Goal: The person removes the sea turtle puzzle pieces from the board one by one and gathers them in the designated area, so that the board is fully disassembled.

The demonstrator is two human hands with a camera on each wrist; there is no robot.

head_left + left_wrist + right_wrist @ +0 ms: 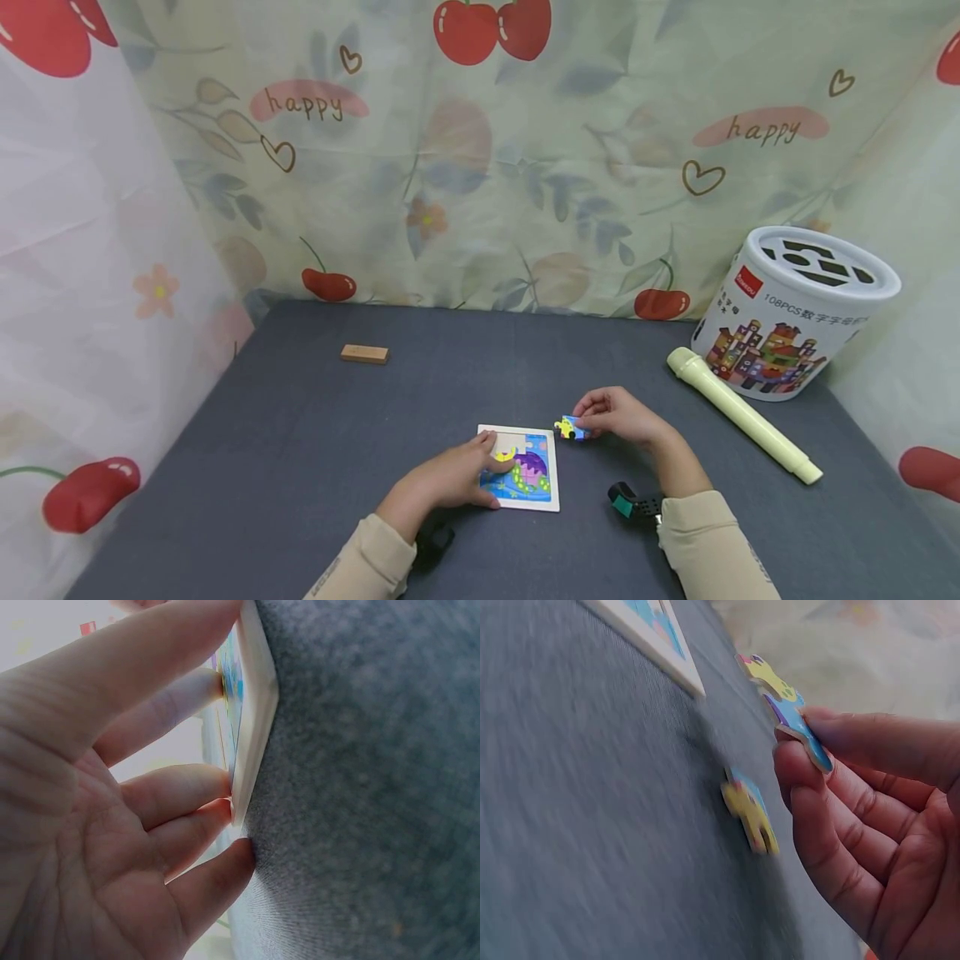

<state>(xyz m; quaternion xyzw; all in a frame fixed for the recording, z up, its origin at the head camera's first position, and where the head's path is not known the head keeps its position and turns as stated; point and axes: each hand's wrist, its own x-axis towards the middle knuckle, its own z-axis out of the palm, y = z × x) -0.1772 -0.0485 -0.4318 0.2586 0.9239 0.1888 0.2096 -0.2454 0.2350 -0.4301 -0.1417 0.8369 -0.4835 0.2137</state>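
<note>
A square puzzle board [556,483] with a white rim and a colourful picture lies flat on the table, part of its upper area bare. My left hand [459,475] rests over its left side, fingers spread; in the left wrist view, the fingertips of the left hand [127,780] touch the pale rim [259,705]. Just right of the board, my right hand [618,417] pinches a blue and yellow puzzle piece [780,694] between thumb and forefinger. Below the right hand [877,817], a second yellow and blue piece [748,814] appears near the table surface.
A wooden block [365,354] lies at the back left. At the right stand a white printed bucket [787,325] and, against it, a pale yellow stick [742,412]. Dark wrist straps [633,503] show near both sleeves. A patterned curtain [465,200] hangs behind the table.
</note>
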